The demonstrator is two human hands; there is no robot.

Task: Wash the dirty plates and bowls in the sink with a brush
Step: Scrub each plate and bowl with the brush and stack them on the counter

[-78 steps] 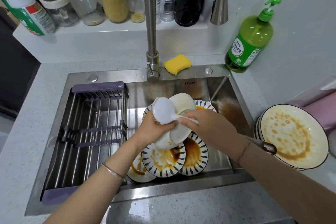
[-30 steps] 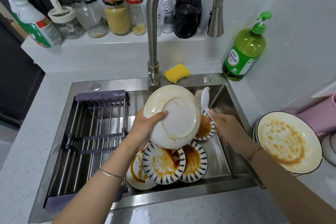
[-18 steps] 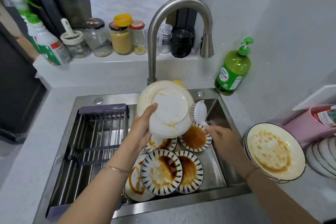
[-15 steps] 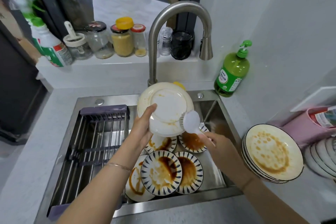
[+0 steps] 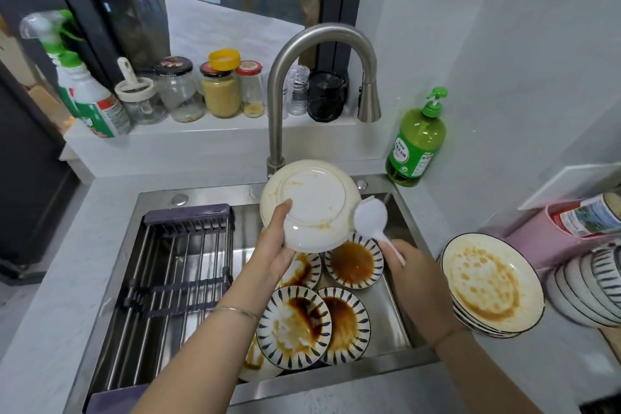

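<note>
My left hand (image 5: 275,245) grips a white plate (image 5: 311,202) by its lower left rim and holds it tilted above the sink (image 5: 403,323), underside towards me, with orange smears on it. My right hand (image 5: 411,270) holds the white brush (image 5: 371,219) by its handle, the brush head pressed against the plate's right edge. Below lie several blue-striped plates (image 5: 294,328) with brown sauce in the sink basin.
A stack of dirty plates (image 5: 490,282) stands on the counter to the right, with stacked bowls (image 5: 588,289) beyond it. A drying rack (image 5: 171,279) fills the sink's left half. The tap (image 5: 279,104) arches over the sink; a green soap bottle (image 5: 416,144) stands at the back right.
The plate has been turned underside up and lifted higher. The brush left the plate, then came back onto its right edge. My view tilted up.
</note>
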